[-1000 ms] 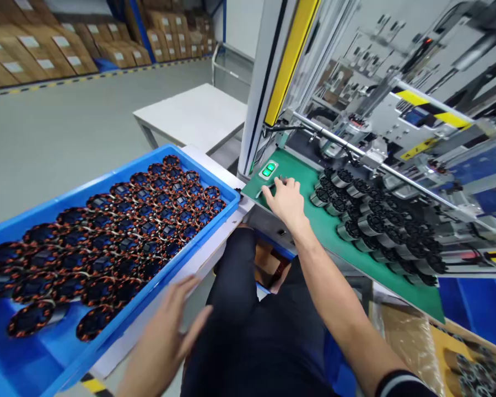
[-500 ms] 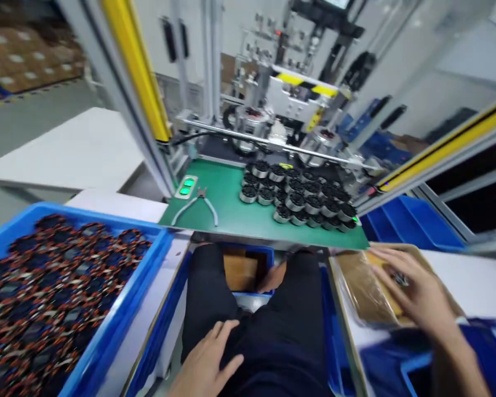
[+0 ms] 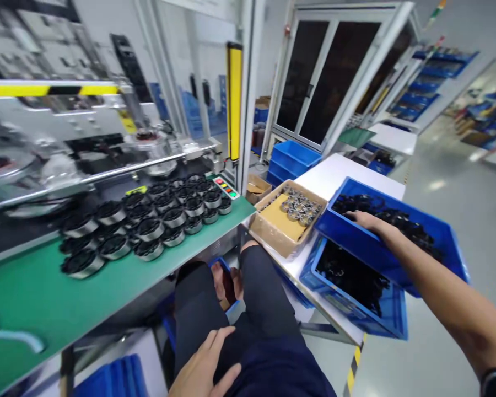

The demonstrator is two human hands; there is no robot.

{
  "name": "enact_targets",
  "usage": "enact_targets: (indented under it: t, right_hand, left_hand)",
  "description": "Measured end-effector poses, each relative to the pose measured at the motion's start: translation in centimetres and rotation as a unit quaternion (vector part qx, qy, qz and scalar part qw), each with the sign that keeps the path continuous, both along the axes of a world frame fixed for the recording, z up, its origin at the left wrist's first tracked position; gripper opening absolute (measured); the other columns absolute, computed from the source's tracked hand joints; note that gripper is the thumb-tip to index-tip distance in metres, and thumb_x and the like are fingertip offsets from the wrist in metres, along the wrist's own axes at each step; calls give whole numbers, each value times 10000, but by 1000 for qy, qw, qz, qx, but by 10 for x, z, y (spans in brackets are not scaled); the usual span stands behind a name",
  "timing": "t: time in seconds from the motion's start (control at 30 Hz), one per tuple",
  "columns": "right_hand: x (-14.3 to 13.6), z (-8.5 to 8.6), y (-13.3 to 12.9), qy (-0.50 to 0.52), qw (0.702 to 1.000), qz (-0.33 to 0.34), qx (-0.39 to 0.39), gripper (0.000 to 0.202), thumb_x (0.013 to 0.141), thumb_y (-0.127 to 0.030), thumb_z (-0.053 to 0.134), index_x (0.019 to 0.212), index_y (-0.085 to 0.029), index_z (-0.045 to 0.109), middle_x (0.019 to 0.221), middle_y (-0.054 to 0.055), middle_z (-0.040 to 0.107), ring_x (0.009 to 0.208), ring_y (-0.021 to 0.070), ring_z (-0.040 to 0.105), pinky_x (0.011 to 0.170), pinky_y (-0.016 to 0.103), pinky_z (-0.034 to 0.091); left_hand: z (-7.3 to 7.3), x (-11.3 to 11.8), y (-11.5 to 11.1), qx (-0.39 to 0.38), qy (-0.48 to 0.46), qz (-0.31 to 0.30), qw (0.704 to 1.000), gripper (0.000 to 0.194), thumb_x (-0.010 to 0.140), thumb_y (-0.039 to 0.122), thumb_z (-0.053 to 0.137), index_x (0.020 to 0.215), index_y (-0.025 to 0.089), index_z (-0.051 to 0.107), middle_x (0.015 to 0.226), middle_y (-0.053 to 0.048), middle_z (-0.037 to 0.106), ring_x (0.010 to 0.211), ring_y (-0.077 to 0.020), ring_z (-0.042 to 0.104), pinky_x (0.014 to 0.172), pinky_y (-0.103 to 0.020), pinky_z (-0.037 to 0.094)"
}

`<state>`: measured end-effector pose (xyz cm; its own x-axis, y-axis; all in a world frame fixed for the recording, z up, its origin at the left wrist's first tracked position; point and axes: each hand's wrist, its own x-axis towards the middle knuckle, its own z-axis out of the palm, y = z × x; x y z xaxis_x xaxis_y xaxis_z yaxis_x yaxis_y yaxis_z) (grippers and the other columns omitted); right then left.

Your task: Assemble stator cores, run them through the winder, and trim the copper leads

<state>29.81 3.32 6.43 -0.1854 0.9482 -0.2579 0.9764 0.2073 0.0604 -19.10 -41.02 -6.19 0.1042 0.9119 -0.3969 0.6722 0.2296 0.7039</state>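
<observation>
My left hand (image 3: 209, 364) rests near my lap with its fingers apart and nothing in it. Out to the right, my right hand (image 3: 366, 220) reaches into the upper blue bin (image 3: 355, 242) of black parts (image 3: 400, 220); its fingertips are among the parts, and what they hold, if anything, is hidden. Left of that bin, a cardboard box (image 3: 287, 245) contains metal rings (image 3: 300, 208) on a yellow sheet. Black and silver round parts (image 3: 149, 229) stand in rows on the green work surface (image 3: 119, 286).
Below the upper bin sits another blue bin (image 3: 355, 314) of black parts. A machine with a metal bar (image 3: 107, 175) rises behind the green surface, beside a yellow post (image 3: 234, 102). Pliers (image 3: 19, 336) lie at the lower left.
The view has swung to the right. My right hand has moved from over the cardboard box into the upper blue bin. My left hand has stayed near my lap.
</observation>
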Motion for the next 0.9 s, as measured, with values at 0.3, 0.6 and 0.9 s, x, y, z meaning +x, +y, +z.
enact_targets:
  t: [0.3,0.6,0.9]
  right_hand:
    - [26,-26,20,43,992,-87,-78,464,1157,-503,792,1506,-202,745,1558,143,743,1381,317,759,1200,581,661]
    - [32,-15,24,105,984,27,-140,361,1082,-534,786,1208,-208,874,1219,76,892,1141,278,826,1081,392,627]
    - [46,-13,19,114,989,-12,-99,445,886,-518,887,1243,-254,909,1053,94,901,969,316,841,887,368,592]
  left_hand:
    - [91,75,234,187,-2,-150,971,472,1157,436,682,1609,322,609,1590,-90,749,1502,-291,753,1307,-463,620]
    - [50,157,499,134,196,-164,957,600,1112,390,832,1655,219,644,1695,-174,649,1501,-388,694,1255,-668,626]
    - [33,184,575,45,215,-249,943,504,1106,428,845,1537,199,722,1601,-157,713,1416,-351,741,1186,-602,673]
